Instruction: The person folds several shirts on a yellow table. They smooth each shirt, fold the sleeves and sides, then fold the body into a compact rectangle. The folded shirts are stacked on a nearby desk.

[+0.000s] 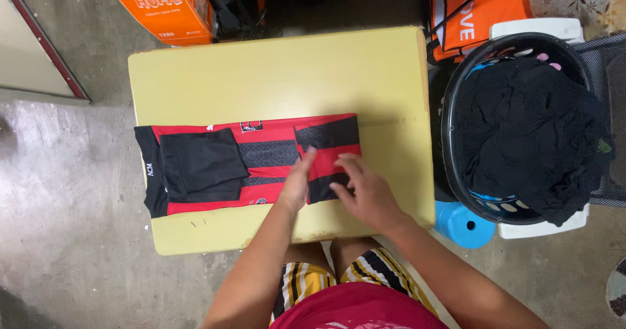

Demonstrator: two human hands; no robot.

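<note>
Folding is midway — jersey (261,166) lies on table (274,74), left hand (298,184) and right hand (365,189) pressed flat, fingers spread, w/ nothing gripped; next fold prob. needs edges kept aligned.

Bare grey concrete floor (72,192), stained and scuffed. Pale yellow table (280,74) in the middle, corners rounded. Orange cardboard box (163,6) beyond its far left corner, orange bag (476,16) beyond the right. Black laundry basket (456,153) heaped with dark cloth beside the table, on a white stool; blue stool (464,224) just below. Soft, even light.
</note>
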